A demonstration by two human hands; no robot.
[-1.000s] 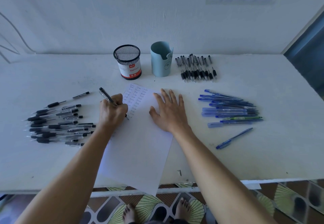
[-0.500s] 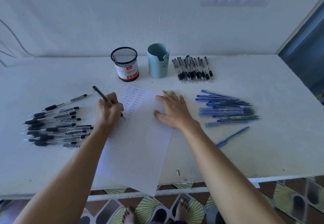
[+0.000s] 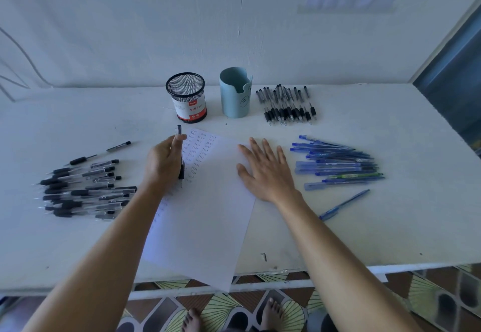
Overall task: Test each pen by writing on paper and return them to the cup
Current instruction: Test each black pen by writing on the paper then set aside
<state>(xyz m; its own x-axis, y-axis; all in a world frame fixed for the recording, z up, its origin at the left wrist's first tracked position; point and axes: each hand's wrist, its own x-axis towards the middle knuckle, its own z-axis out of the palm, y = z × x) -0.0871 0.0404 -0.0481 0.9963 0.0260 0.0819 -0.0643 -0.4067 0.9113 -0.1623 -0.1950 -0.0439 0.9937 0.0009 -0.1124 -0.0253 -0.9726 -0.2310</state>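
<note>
Head view: the left hand [image 3: 162, 162] pinches a black pen [image 3: 179, 131] in its fingers by the paper [image 3: 208, 214], while the right hand [image 3: 265, 170] lies on it, fingers spread.

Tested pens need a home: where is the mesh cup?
Head view, far centre: the mesh cup stands just left of the blue holder, beyond the paper.

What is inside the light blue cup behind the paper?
No pen rises above the rim of the light blue cup; only its bare inner wall shows. The front wall hides the bottom, so I cannot tell what lies there.
</note>
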